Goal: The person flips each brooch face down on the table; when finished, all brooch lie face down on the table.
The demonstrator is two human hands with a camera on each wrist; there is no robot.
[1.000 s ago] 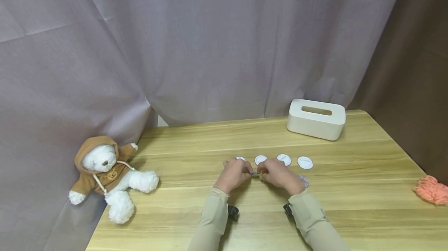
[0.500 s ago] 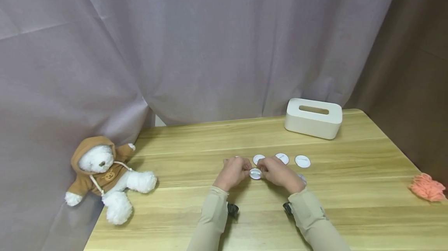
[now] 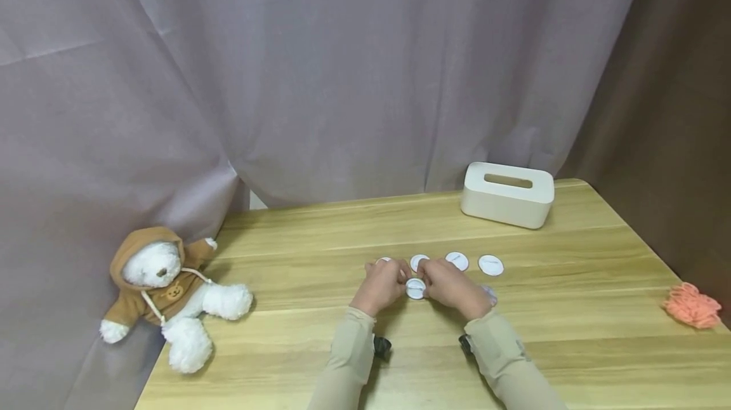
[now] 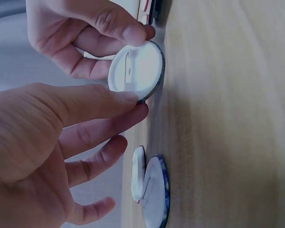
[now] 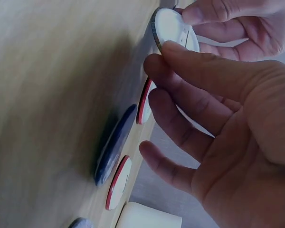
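Note:
Between my two hands is a round pin-back button badge (image 3: 415, 289), its white back with the metal pin facing up toward the head camera. My left hand (image 3: 381, 284) pinches one edge between thumb and forefinger, the other fingers loosely bent, as the left wrist view shows. On the opposite edge, the thumb and forefinger of my right hand (image 3: 451, 284) pinch the same badge (image 5: 173, 31). Its front is hidden. Just beyond the hands lies a row of similar badges, among them a middle one (image 3: 457, 261) and a right-hand one (image 3: 490, 264), white backs up.
Another badge (image 3: 489, 294) lies partly hidden by the right hand. A white tissue box (image 3: 507, 195) stands at the back right of the wooden table (image 3: 297, 346). A teddy bear (image 3: 165, 292) in a brown hoodie sits at left, coral yarn (image 3: 692, 306) at the right edge.
The badge between the hands has turned from edge-on to showing its white pin side to the head camera. Both hands keep nearly the same place; the head view has shifted slightly.

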